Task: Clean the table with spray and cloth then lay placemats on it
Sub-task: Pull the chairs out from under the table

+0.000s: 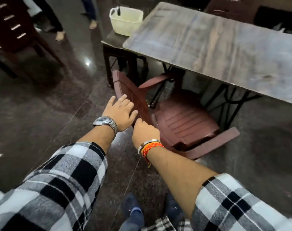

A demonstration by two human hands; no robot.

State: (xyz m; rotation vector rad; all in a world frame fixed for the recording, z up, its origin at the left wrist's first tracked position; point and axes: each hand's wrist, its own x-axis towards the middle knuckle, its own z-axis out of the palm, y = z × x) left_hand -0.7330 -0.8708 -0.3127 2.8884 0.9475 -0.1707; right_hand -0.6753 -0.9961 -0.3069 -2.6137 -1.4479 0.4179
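**Both hands at the chair back beside the counter**

I am looking down at a maroon plastic chair (178, 120) that is sitting tucked partly under the grey wood-grain counter (217, 47). My left hand (120, 112) is resting against the top edge of the chair's backrest, its fingers (123, 99) spread apart and lying flat, not gripping. My right hand (144, 130) is reaching to the same backrest just below the left; its fingers are curling out of sight behind the edge, so I cannot tell whether they are closing on it. A steel watch (105, 123) is showing on the left wrist and an orange thread band (152, 147) on the right. A cream plastic basket (125, 20) is standing on a dark stool (112, 42) at the counter's far corner.
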